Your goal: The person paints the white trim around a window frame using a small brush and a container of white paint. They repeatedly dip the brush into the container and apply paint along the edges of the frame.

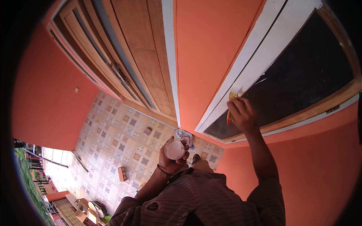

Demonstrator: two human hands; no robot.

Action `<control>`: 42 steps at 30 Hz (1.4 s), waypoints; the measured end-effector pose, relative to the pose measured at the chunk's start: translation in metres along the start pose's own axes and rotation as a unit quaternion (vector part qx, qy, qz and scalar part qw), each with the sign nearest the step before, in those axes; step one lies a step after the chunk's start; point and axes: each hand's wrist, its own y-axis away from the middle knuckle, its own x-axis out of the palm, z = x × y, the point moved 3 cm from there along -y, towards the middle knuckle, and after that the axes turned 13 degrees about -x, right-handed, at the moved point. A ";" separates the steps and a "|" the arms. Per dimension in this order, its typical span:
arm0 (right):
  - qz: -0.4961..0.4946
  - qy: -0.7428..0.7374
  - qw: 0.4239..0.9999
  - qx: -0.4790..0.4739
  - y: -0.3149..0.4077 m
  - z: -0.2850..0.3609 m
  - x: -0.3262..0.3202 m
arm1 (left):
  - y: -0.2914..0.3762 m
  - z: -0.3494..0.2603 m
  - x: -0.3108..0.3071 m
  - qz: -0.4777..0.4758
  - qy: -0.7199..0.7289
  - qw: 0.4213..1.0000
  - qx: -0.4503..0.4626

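My right hand grips a paintbrush with a yellow ferrule and a red-tipped handle. Its bristles touch the white-painted window frame, close to the edge of the dark glass pane. Low in front of my body, my left hand is wrapped around a small cup of white or pale paint. On the lower and right sides, the frame wood is bare brown. A hinge shows along the lower side.
Orange walls surround a wooden double door on the left. On the patterned tile floor lie a crumpled cloth, a hollow brick and a small brown block. Boxes and a bench stand lower left.
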 end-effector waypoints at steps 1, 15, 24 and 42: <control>-0.010 -0.024 1.000 0.005 0.000 0.002 -0.002 | 0.000 0.000 0.000 0.010 0.002 1.000 -0.004; -0.057 -0.080 0.992 0.076 -0.046 -0.055 -0.024 | 0.002 -0.001 -0.002 -0.021 0.006 1.000 0.018; -0.068 -0.008 0.997 0.043 -0.053 -0.055 -0.039 | 0.009 -0.008 -0.004 -0.052 0.010 0.998 0.037; -0.151 0.145 0.978 -0.026 -0.112 -0.098 -0.129 | 0.002 -0.009 -0.007 -0.051 0.014 0.998 0.023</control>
